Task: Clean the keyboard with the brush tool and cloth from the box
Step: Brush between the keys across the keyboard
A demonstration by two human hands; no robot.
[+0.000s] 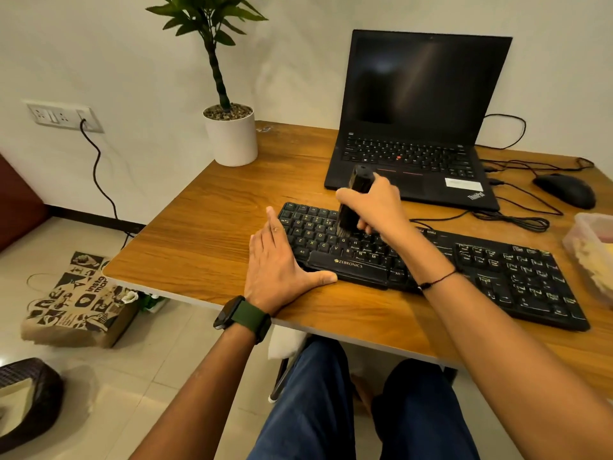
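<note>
A black keyboard (497,277) lies across the wooden table (212,234), angled from centre to the right. My right hand (374,207) grips a black brush tool (353,200) held upright, its bristles down on the keys in the keyboard's left half. My left hand (278,263) rests flat with straight fingers against the keyboard's left end, thumb along its front edge. A clear plastic box (593,250) with yellowish contents sits at the right edge, cut off by the frame. I cannot make out the cloth.
An open black laptop (421,127) stands behind the keyboard. A black mouse (565,190) and tangled cables (517,220) lie right of the laptop. A potted plant (232,134) occupies the table's back left corner. A paper bag (79,300) sits on the floor.
</note>
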